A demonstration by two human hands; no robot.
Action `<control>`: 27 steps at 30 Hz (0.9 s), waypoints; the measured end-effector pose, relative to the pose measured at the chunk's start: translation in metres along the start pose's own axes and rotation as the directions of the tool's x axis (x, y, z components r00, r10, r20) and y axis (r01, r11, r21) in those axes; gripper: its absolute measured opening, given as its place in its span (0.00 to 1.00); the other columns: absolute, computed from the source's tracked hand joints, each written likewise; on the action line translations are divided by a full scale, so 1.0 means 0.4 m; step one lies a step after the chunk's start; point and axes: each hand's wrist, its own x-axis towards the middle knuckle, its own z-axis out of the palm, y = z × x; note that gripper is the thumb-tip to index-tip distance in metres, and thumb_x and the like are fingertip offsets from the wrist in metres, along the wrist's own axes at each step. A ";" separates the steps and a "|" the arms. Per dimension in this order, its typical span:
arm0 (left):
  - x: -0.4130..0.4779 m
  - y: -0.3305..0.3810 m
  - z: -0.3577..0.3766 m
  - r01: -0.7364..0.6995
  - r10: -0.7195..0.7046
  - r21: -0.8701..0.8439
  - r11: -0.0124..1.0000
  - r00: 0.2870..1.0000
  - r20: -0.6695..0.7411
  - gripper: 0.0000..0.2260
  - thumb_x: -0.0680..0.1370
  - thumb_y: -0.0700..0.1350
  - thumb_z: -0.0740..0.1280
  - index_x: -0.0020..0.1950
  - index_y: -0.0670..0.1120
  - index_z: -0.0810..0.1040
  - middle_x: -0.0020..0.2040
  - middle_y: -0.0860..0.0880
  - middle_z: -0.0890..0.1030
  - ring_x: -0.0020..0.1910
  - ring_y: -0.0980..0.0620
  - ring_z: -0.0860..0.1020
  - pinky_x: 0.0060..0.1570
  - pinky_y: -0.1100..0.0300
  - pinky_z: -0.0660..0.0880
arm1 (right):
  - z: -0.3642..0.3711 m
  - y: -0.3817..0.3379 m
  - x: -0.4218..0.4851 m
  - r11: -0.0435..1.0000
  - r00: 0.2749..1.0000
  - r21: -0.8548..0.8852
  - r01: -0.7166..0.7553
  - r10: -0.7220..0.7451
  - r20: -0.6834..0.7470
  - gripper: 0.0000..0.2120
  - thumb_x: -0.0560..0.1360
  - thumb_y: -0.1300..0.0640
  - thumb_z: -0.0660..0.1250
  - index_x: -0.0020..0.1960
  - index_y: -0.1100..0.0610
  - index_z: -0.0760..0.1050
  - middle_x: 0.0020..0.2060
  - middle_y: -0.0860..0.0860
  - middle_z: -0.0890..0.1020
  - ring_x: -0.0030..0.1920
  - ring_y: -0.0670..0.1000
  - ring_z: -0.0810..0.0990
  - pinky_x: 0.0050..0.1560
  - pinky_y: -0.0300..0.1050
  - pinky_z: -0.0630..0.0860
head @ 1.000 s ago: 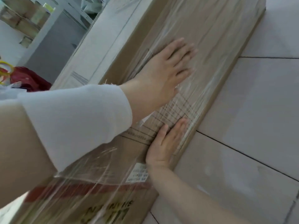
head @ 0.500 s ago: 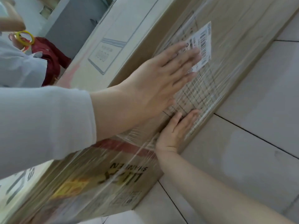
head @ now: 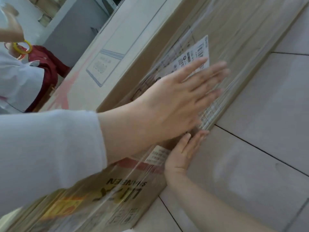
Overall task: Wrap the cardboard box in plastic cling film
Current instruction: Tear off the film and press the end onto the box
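Note:
A big cardboard box [head: 127,47] stands on the tiled floor, its brown side face covered with shiny, wrinkled cling film [head: 242,52]. A white barcode label [head: 192,59] shows under the film. My left hand [head: 175,101], in a white sleeve, lies flat with straight fingers on the film, its fingertips just past the label. My right hand [head: 182,154] presses flat on the same face, lower down, close to the box's bottom edge by the floor. Neither hand holds anything.
Pale floor tiles [head: 267,131] run along the right of the box. At the far left is another person in white with a yellow bangle [head: 25,47], beside a dark red bag [head: 48,67]. A grey cabinet [head: 75,27] stands behind.
My left hand has slid along the film up to the barcode label and looks blurred. My right hand stays flat near the box's bottom edge.

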 end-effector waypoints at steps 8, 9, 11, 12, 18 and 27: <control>0.317 -0.105 0.097 0.128 -0.159 0.198 0.972 0.975 0.153 0.29 0.80 0.58 0.39 0.76 0.44 0.40 0.77 0.42 0.41 0.76 0.43 0.41 0.72 0.45 0.38 | 0.033 -0.113 0.196 0.999 0.998 0.015 -0.039 0.040 -0.043 0.29 0.80 0.48 0.46 0.76 0.62 0.47 0.77 0.55 0.47 0.77 0.51 0.45 0.74 0.41 0.38; 0.318 -0.104 0.100 0.123 -0.164 0.226 0.966 0.972 0.171 0.29 0.80 0.58 0.38 0.76 0.43 0.39 0.77 0.42 0.41 0.76 0.42 0.41 0.72 0.45 0.38 | 0.038 -0.118 0.191 0.999 0.998 0.019 -0.038 0.039 -0.042 0.31 0.79 0.46 0.45 0.77 0.61 0.46 0.77 0.55 0.47 0.77 0.50 0.45 0.75 0.42 0.38; 0.336 -0.097 0.084 0.116 -0.151 0.177 0.977 0.968 0.199 0.29 0.80 0.57 0.39 0.76 0.42 0.40 0.77 0.41 0.41 0.76 0.43 0.39 0.72 0.45 0.37 | 0.026 -0.125 0.178 0.999 0.999 0.044 -0.032 0.034 -0.042 0.33 0.76 0.46 0.43 0.77 0.60 0.45 0.77 0.54 0.46 0.77 0.50 0.44 0.75 0.42 0.37; 0.355 -0.097 0.067 0.119 -0.143 0.131 0.984 0.970 0.196 0.29 0.80 0.57 0.40 0.76 0.42 0.42 0.77 0.41 0.41 0.76 0.43 0.39 0.72 0.45 0.37 | 0.017 -0.128 0.179 0.998 0.998 0.056 -0.031 0.034 -0.049 0.33 0.75 0.46 0.43 0.76 0.60 0.45 0.77 0.54 0.46 0.77 0.50 0.44 0.74 0.42 0.37; 0.485 -0.140 0.062 0.201 -0.200 0.000 0.980 0.976 0.085 0.27 0.80 0.58 0.43 0.76 0.46 0.45 0.77 0.42 0.45 0.76 0.44 0.42 0.74 0.46 0.39 | -0.019 -0.172 0.344 0.993 0.985 0.067 -0.093 0.102 -0.141 0.27 0.82 0.51 0.46 0.76 0.62 0.48 0.77 0.56 0.48 0.77 0.52 0.46 0.72 0.39 0.38; 0.444 -0.082 0.071 0.263 -0.249 -0.091 0.961 0.958 0.140 0.24 0.81 0.50 0.46 0.76 0.44 0.49 0.77 0.40 0.46 0.76 0.43 0.43 0.74 0.48 0.38 | -0.109 -0.129 0.367 0.990 0.995 -0.118 0.074 -0.066 0.070 0.26 0.80 0.45 0.52 0.72 0.59 0.63 0.71 0.56 0.67 0.71 0.56 0.65 0.70 0.51 0.63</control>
